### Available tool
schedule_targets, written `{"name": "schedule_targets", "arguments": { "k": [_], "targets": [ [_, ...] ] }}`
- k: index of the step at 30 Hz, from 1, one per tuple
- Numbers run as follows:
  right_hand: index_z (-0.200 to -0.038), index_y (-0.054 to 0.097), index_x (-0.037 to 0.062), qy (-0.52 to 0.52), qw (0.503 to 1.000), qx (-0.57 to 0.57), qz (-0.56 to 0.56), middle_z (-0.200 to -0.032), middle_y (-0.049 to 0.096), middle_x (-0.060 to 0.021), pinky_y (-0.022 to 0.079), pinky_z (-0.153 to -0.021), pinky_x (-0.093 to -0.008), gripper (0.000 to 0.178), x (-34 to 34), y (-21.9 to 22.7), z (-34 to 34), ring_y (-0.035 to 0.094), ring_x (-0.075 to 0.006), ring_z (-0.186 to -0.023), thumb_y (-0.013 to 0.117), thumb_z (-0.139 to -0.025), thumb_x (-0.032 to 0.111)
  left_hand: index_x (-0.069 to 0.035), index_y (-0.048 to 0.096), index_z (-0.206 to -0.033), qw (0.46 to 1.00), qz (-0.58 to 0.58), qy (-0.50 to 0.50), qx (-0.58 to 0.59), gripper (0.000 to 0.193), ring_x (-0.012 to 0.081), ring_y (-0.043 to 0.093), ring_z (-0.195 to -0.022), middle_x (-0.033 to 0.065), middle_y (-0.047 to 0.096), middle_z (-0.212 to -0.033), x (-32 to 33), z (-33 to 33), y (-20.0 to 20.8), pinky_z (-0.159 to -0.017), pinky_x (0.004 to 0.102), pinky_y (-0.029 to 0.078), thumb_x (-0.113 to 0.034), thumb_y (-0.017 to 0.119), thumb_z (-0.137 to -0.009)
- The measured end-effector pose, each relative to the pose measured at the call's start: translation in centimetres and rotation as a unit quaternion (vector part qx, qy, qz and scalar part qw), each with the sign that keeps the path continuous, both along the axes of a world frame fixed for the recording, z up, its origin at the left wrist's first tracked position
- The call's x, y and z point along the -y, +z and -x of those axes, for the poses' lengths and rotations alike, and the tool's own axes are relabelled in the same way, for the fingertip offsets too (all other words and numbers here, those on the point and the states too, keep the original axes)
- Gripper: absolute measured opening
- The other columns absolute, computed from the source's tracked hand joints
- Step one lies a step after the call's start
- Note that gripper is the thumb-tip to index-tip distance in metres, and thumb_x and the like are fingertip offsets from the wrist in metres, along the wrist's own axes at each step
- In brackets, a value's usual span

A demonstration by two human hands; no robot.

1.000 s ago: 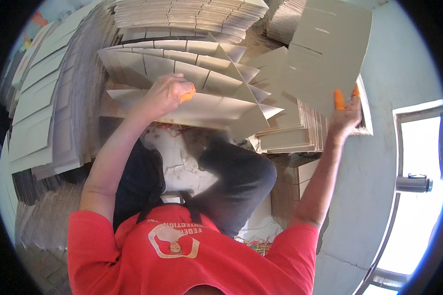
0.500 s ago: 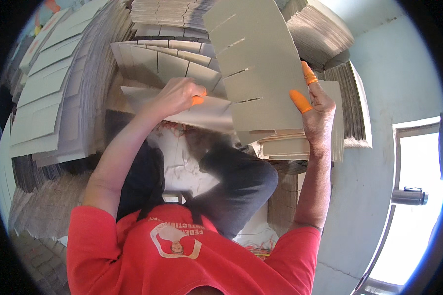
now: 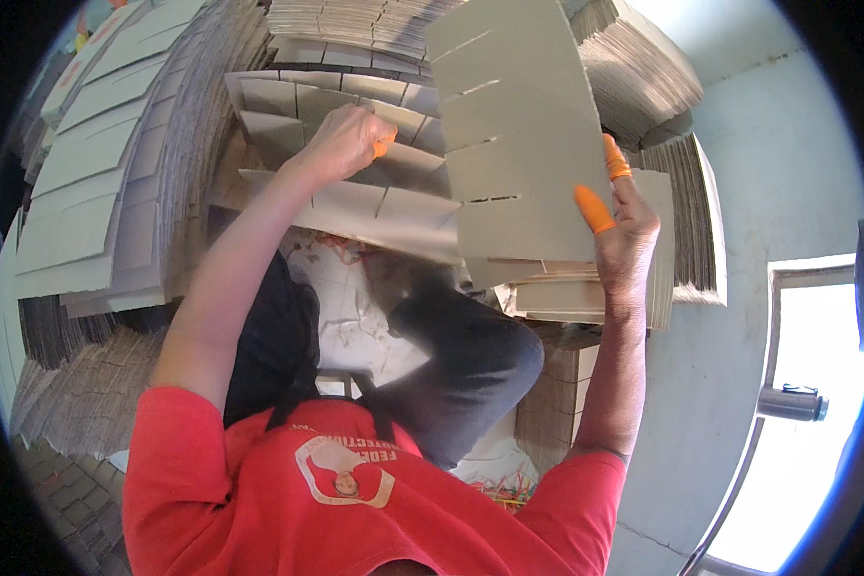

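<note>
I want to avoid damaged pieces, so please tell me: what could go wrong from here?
The large, grey, slotted cardboard sheet, held near one edge by the right hand with orange finger covers, might bend or slip. It could snag the standing, pale, slotted cardboard strips, whose right parts it hides.

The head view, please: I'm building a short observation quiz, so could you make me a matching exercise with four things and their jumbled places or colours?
Column one
1. slotted sheet
2. T-shirt
3. grey cylinder
4. finger covers

Column two
A. at the bright opening on the far right
B. orange
C. held in the right hand
D. red

Right pairs: 1-C, 2-D, 3-A, 4-B
</note>
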State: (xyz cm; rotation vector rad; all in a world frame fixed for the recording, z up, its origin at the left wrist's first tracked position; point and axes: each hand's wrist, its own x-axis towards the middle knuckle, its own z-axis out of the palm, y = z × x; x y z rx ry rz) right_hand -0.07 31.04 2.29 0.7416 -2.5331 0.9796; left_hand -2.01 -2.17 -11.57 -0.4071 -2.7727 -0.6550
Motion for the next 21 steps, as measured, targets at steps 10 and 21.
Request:
{"name": "schedule_targets", "arguments": {
  "k": [10,21],
  "targets": [
    [-0.144,0.051,0.0100,-0.013,0.995,0.008,-0.102,-0.115,0.072,-0.0135,0.051,-0.085,-0.0240,0.072,1.0,-0.2,0.2,0.060,-0.0070,-0.091,0.076,-0.079,-0.004,-0.001,0.063,-0.076,0.999,-0.024,-0.026,0.013,0.005,0.0417,0.065,-0.077,0.0213,0.063,-0.073,-0.1,-1.0,0.5,-0.068,0.0489,0.050,-0.003,0.068,-0.076],
    [-0.142,0.053,0.0093,0.020,0.997,0.044,-0.055,-0.126,0.068,-0.0106,0.050,-0.078,-0.0217,0.068,0.7,0.4,-0.1,0.053,-0.0043,-0.083,0.075,-0.080,-0.004,-0.003,0.066,-0.075,0.983,0.056,-0.021,-0.171,0.004,0.0400,0.065,-0.072,0.0203,0.066,-0.074,2.6,4.7,1.0,-0.065,0.0483,0.051,-0.002,0.069,-0.076]
  ]
}}
